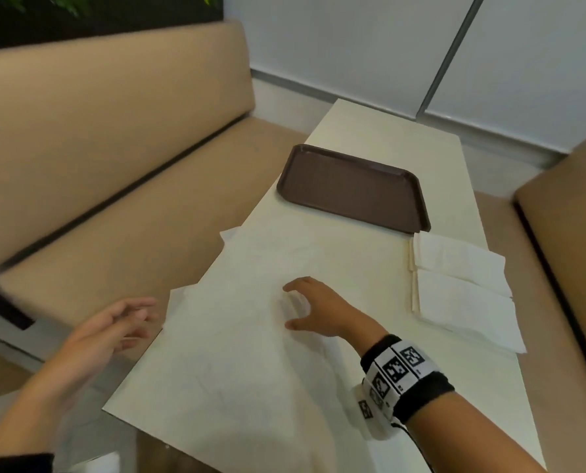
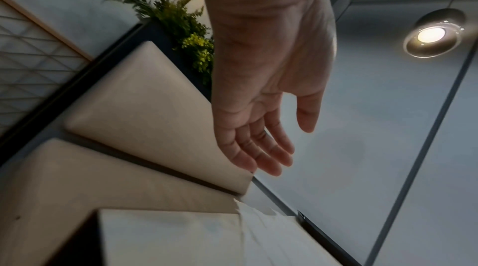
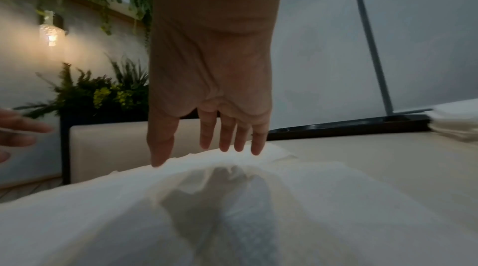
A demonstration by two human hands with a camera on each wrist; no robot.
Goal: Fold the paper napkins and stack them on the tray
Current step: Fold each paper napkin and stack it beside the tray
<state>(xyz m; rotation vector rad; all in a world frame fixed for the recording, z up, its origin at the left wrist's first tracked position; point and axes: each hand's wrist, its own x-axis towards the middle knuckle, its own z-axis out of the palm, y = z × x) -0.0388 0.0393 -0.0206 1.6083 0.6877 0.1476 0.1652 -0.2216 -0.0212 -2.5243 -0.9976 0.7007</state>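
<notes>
So far nothing sits on the dark brown rectangular plastic tray (image 1: 349, 192), which lies empty toward the far end of the pale cream rectangular surface (image 1: 380, 138). Stacking hasn't begun, as far as the head view shows.

A large thin white paper napkin (image 1: 250, 336) lies spread flat and unfolded across the near half of the surface, its left edge and corners hanging a bit past the rim. It's faintly creased, w/ a raised wrinkle under the person's right hand (image 1: 313, 308). That hand rests on the sheet near its middle, fingers spread and tips touching the paper; its grip is relaxed, holding nothing. In the right wrist view the fingertips (image 3: 256, 147) sit on a rumpled hump of tissue.

The left hand (image 1: 114, 329) hovers off the left rim, beside the napkin's near-left corner, palm loose, fingers straight-ish, not touching anything; grip is slack and empty.

To the right, just below the tray's near-right corner, lies a small stack of white folded paper napkins (image 1: 462, 291), approx. two overlapping piles; how many sheets can't be told.

Judgement: early stage. The spread sheet has no fold yet, so folding it, then the rest, and moving all to the tray remain.
</notes>
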